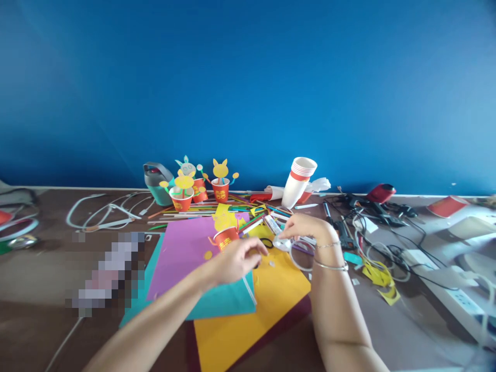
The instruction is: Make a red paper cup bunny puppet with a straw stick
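Note:
My left hand hovers over the teal and yellow paper with its fingers curled in; whatever may be between them is hidden. Just behind it, a red paper cup carries a yellow paper animal figure. My right hand bends down from the wrist, fingertips together at a small white object whose kind is unclear. I cannot tell whether the fingers grip it. A black ring lies between the two hands. Under them are sheets of purple paper, teal paper and yellow paper.
Finished-looking cup figures and a grey-green bottle stand at the back. A leaning stack of white paper cups is behind my right hand. Coloured sticks are scattered there. Cables, yellow scraps and a power strip lie right.

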Demonstrator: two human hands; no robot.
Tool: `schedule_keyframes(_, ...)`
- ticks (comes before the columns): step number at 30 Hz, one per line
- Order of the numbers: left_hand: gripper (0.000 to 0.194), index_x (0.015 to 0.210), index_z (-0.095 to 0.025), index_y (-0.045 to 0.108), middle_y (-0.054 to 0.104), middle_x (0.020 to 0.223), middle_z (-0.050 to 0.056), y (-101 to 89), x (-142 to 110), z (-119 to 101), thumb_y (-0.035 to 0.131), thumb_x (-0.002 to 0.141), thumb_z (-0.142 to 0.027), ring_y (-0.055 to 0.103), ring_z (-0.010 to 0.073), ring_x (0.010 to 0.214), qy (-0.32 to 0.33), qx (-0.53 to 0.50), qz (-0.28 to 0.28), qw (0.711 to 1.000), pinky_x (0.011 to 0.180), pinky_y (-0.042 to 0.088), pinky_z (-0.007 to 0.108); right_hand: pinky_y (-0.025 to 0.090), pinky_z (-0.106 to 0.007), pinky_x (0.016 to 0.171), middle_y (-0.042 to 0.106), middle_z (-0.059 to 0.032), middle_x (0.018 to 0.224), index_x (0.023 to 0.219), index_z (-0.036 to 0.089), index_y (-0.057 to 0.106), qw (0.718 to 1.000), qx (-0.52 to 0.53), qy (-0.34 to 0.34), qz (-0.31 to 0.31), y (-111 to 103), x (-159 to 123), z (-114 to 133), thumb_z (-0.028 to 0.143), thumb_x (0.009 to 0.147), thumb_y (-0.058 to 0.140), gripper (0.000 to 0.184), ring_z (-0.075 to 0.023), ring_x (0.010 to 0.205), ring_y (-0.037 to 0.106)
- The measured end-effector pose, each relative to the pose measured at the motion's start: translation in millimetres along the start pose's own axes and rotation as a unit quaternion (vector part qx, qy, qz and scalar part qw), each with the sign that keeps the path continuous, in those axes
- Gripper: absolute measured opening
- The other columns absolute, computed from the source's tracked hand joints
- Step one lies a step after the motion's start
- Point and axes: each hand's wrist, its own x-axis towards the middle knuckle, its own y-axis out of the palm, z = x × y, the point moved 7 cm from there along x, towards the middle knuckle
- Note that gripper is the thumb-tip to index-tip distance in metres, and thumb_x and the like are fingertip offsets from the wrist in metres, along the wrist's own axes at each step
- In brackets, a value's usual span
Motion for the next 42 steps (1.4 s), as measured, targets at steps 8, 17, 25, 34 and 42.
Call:
schedule_keyframes(8, 0.038, 0.113, -0.015, 0.061, 0.066, 0.099, 0.011, 68.2, -14, 22, 0.046, 0.08, -0.002, 0.061, 0.0275, 0.108, 0.146, 0.498, 0.087, 0.851, 0.115, 0.031, 0.05, 0.036, -0.021, 0.05, 0.058, 0.0005, 0.053, 0.07, 0.014, 0.072, 0.997, -0.065, 0.043, -0.026, 4, 12, 5, 0.017, 0.072, 0.068, 0.006, -0.0125, 0.054, 0.053)
schedule_keyframes(17, 0.031, 0.108, -0.014, 0.06, 0.064, 0.095, 0.01, 69.4, -19, 22, 0.042, 0.085, -0.006, 0.06, 0.0251, 0.097, 0.177, 0.552, 0.088, 0.81, 0.111, 0.034, 0.045, 0.049, -0.019, 0.057, 0.068, -0.0016, 0.065, 0.105, 0.012, 0.073, 0.998, 0.056, 0.015, -0.04, -8, 7, -31, 0.027, 0.089, 0.058, 0.026, -0.0114, 0.057, 0.062)
schedule_keyframes(25, 0.044, 0.115, -0.016, 0.062, 0.072, 0.092, 0.009, 57.7, -10, 23, 0.046, 0.077, 0.001, 0.067, 0.0243, 0.095, 0.146, 0.475, 0.079, 0.864, 0.106, 0.04, 0.045, 0.049, -0.018, 0.051, 0.075, -0.0055, 0.085, 0.111, 0.015, 0.069, 0.989, 0.116, 0.089, -0.026, 0, 8, -21, 0.019, 0.087, 0.06, 0.026, -0.012, 0.057, 0.069)
schedule_keyframes(34, 0.025, 0.1, -0.026, 0.075, 0.079, 0.087, 0.005, 20.5, 7, 13, 0.06, 0.083, -0.016, 0.074, 0.023, 0.079, 0.039, 0.144, -0.067, 0.987, 0.075, 0.053, 0.029, 0.038, -0.021, 0.045, 0.069, -0.0103, 0.061, 0.055, 0.012, 0.064, 0.978, 0.008, 0.173, -0.114, -19, 16, -66, 0.019, 0.074, 0.068, 0.02, -0.0162, 0.053, 0.063)
schedule_keyframes(42, 0.024, 0.105, -0.024, 0.073, 0.078, 0.087, 0.005, 0.7, 7, 20, 0.065, 0.082, -0.023, 0.071, 0.0176, 0.062, -0.011, -0.035, -0.124, 0.992, 0.061, 0.053, 0.025, 0.042, -0.02, 0.055, 0.075, -0.0113, 0.075, 0.077, 0.013, 0.073, 0.978, 0.001, 0.13, -0.162, -22, 29, -56, 0.02, 0.081, 0.059, 0.015, -0.0167, 0.068, 0.068)
